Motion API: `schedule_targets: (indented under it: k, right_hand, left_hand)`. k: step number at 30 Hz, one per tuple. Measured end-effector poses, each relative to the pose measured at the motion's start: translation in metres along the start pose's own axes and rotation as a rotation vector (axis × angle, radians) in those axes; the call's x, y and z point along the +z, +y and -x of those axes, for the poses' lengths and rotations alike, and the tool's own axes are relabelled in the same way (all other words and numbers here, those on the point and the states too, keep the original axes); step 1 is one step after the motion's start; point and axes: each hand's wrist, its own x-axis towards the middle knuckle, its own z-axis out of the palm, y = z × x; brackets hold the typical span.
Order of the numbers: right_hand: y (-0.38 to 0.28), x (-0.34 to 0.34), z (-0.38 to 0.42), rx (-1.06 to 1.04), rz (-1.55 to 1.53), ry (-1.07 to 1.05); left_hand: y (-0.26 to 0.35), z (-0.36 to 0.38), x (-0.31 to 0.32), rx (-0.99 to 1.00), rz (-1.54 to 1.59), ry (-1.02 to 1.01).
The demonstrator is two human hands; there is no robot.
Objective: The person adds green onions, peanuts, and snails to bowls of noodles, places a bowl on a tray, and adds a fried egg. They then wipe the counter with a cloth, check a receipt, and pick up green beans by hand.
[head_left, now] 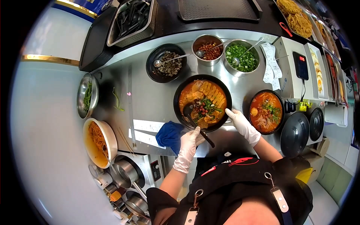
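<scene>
Two gloved hands at noodle bowl on surface. Left hand grip closed on ladle handle; right hand grip holding bowl rim. Risk: full bowl, tilt spills broth toward cloth; second bowl close by.

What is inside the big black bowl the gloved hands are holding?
The big bowl holds orange broth, pale sliced pieces, chopped greens, reddish beans and a black spoon. The left hand and right hand grip its near rim. Whatever lies under the broth and toppings is hidden.
</scene>
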Motion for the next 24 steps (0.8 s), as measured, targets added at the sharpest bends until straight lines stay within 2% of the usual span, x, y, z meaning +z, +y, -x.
schedule_targets:
  k: [2,4,5,6,8,10,11,12,14,15,19,24]
  right_hand:
    - [-0.001,0.002,-0.002,0.001,0.035,0.004]
    - [-0.006,0.003,-0.002,0.004,0.132,0.035]
    - [-0.007,0.003,-0.003,0.006,0.132,0.036]
    - [-0.007,0.002,-0.005,-0.019,0.155,0.037]
    - [-0.009,0.003,-0.007,-0.042,0.177,0.038]
    - [-0.018,0.006,-0.005,-0.064,0.133,0.044]
    - [-0.007,-0.002,-0.017,-0.165,0.179,0.048]
    - [-0.008,0.0,-0.017,-0.171,0.179,0.05]
    - [-0.013,0.0,-0.015,-0.129,0.109,0.054]
    - [-0.006,-0.007,-0.021,-0.113,0.086,0.035]
    - [-0.01,-0.007,-0.018,-0.085,0.046,0.088]
    - [-0.036,0.001,0.006,-0.158,0.072,0.054]
  left_hand:
    - [0.004,0.004,-0.002,0.018,-0.068,0.022]
    - [0.014,0.007,-0.011,-0.079,-0.321,0.053]
    - [0.015,0.003,-0.02,-0.062,-0.435,0.056]
    - [0.018,-0.002,-0.025,0.013,-0.53,0.127]
    - [0.023,-0.031,-0.048,0.275,-0.463,0.248]
    - [0.051,-0.032,-0.035,0.457,-0.27,0.19]
    - [0.049,-0.07,-0.066,0.595,-0.455,0.013]
    - [0.055,-0.072,-0.061,0.6,-0.457,0.008]
    - [0.066,-0.073,-0.048,0.46,-0.13,-0.261]
    - [0.069,-0.07,-0.046,0.42,-0.106,-0.291]
    - [0.074,-0.061,-0.041,0.349,-0.076,-0.267]
    - [0.092,-0.037,-0.024,0.401,-0.12,-0.313]
